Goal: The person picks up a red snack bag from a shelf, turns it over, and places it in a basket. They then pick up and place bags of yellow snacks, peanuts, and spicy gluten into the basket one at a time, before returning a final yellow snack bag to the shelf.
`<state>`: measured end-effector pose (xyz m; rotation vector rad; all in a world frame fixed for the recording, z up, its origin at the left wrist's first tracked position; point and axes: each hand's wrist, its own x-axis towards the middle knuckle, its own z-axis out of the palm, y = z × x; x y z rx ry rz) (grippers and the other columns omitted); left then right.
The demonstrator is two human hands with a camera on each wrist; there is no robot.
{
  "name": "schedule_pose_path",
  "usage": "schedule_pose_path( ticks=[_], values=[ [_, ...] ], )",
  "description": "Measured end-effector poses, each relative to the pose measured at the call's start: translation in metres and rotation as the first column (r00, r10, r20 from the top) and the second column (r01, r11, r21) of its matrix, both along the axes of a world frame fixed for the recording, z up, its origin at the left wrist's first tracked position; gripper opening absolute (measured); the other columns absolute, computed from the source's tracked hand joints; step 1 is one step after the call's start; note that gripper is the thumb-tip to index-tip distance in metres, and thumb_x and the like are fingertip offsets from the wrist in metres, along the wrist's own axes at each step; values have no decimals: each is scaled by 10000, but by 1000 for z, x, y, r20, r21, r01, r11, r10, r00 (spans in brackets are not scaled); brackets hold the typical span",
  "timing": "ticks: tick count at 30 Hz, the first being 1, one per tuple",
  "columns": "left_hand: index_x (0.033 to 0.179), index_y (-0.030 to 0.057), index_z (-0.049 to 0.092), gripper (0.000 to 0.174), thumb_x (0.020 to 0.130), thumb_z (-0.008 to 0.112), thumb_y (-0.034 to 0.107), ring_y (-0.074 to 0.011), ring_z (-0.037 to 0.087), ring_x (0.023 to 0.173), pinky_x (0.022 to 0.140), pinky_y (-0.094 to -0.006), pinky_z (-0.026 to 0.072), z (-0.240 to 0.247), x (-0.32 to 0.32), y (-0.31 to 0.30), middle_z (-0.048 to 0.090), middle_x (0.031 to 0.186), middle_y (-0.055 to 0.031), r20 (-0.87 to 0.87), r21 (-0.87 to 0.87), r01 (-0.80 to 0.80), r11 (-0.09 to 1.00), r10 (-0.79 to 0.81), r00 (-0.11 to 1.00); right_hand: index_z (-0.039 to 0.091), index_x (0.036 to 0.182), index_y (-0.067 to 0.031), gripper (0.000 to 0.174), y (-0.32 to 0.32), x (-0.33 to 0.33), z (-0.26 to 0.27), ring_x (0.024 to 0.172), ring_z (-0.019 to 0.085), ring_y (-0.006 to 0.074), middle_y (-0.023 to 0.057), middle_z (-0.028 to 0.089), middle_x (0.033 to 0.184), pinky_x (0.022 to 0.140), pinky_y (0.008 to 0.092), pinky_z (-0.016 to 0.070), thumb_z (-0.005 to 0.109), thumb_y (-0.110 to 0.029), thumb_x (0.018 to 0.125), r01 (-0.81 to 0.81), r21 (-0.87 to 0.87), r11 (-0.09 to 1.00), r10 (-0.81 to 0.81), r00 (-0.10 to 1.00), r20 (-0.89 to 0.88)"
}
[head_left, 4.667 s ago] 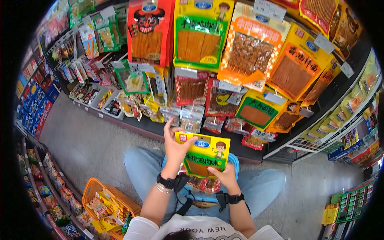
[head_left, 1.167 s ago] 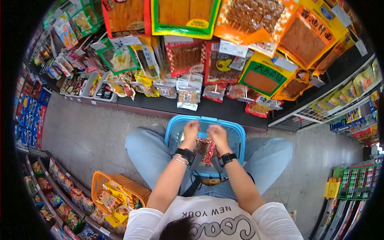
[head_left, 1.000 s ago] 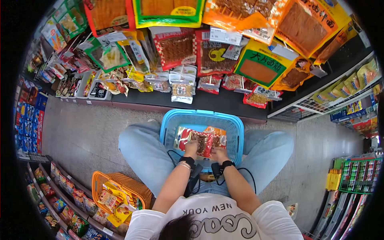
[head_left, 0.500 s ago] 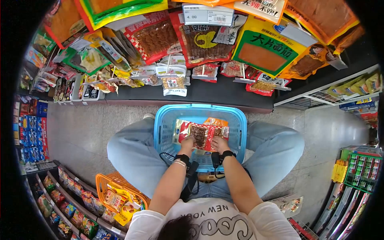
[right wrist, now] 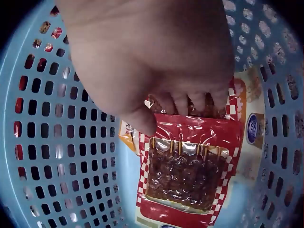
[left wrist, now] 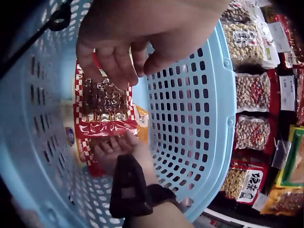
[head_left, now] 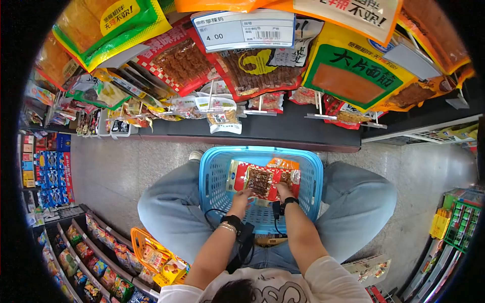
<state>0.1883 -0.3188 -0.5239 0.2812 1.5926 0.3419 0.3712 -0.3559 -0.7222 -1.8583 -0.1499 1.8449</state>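
A flat red packet with brown skewered snacks (head_left: pixel 260 183) lies in the blue basket (head_left: pixel 203 189) between the person's knees. My right hand (head_left: pixel 284 192) reaches down over its right part; in the right wrist view the fingers (right wrist: pixel 180 102) lie extended across the packet. My left hand (head_left: pixel 241 201) is at the packet's near left edge, its fingers (left wrist: pixel 114 66) loosely bent over the packet in the left wrist view. Beneath the red packet show an orange packet (head_left: pixel 284 163) and a pale packet (right wrist: pixel 251 123).
A shelf (head_left: pixel 242 132) hung with snack packets stands right beyond the basket, with a price tag (head_left: pixel 242 30) sticking out. An orange basket (head_left: pixel 146 252) of yellow packets is at the left. Dark cords (head_left: pixel 214 214) hang from the wrists.
Earlier both hands held a yellow-and-green packet above the basket; it has left the hands. They have since lowered onto the red packet, and the head view has tilted and come closer to the shelf.
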Motion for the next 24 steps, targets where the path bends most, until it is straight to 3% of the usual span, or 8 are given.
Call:
schedule_pose_path(
  ticks=[3, 7, 10, 14, 15, 18, 21, 24],
  values=[
    [1077, 132, 585, 227, 894, 576, 266, -151, 590, 876, 712, -330, 398, 2, 0, 2, 631, 1000, -3, 16, -1, -7, 1000, 7, 1000, 586, 1047, 0, 295, -5, -5, -13, 937, 606, 273, 116, 632, 1012, 741, 399, 503, 640, -173, 815, 30, -24, 999, -25, 983, 185],
    [1077, 137, 582, 220, 891, 570, 253, -146, 592, 853, 696, -325, 402, -2, 1, 0, 632, 985, -4, 8, 6, -13, 1000, 13, 1000, 570, 1135, -41, 365, 14, -7, 62, 993, 584, 279, 107, 619, 1057, 824, 405, 498, 661, -232, 838, 96, -28, 995, -97, 995, -26],
    [1054, 135, 580, 200, 886, 565, 242, -146, 587, 848, 695, -336, 400, 0, 2, 0, 628, 959, -1, 9, 9, -26, 1000, 26, 1000, 543, 1201, -78, 384, 20, -17, 52, 1004, 581, 252, 83, 608, 1086, 838, 400, 496, 636, -249, 869, -6, -58, 998, 6, 1000, -3],
    [1039, 129, 565, 209, 875, 561, 259, -166, 556, 872, 708, -371, 387, -11, -5, -2, 613, 952, 0, 4, -35, -43, 998, 44, 999, 529, 1210, -107, 301, 25, -26, 39, 966, 600, 211, 40, 606, 1089, 821, 384, 500, 548, -213, 928, -227, 181, 957, 230, 973, 4],
    [1039, 128, 560, 220, 871, 561, 269, -174, 547, 884, 712, -381, 383, -16, -7, -4, 607, 961, -1, 11, -49, -46, 998, 47, 999, 531, 1200, -106, 290, 28, -28, 46, 959, 604, 210, 41, 608, 1085, 818, 383, 500, 543, -210, 929, -171, 184, 968, 181, 983, -41],
    [1092, 116, 545, 311, 856, 564, 317, -214, 502, 970, 774, -438, 375, -30, -10, -7, 580, 1045, -20, -52, -74, -112, 991, 108, 993, 535, 1165, -98, 248, 37, -30, 73, 940, 614, 208, 49, 611, 1057, 809, 381, 502, 522, -187, 933, -25, 289, 957, 73, 985, -156],
    [1159, 116, 527, 401, 844, 567, 360, -251, 455, 1045, 846, -492, 361, -15, -10, -4, 524, 1171, -38, 3, -91, -125, 988, 125, 992, 540, 1151, -95, 234, 49, -16, 137, 910, 625, 204, 50, 618, 1022, 793, 381, 509, 518, -178, 933, -123, 252, 960, 155, 982, -112],
    [1223, 148, 512, 484, 856, 512, 463, -287, 425, 1091, 895, -517, 347, -21, -8, -3, 443, 1286, -53, 38, -179, -158, 971, 167, 985, 541, 1145, -87, 227, 49, -2, 189, 876, 643, 191, 44, 629, 978, 771, 360, 528, 508, -159, 932, -72, 288, 955, 129, 974, -185]
  ],
)
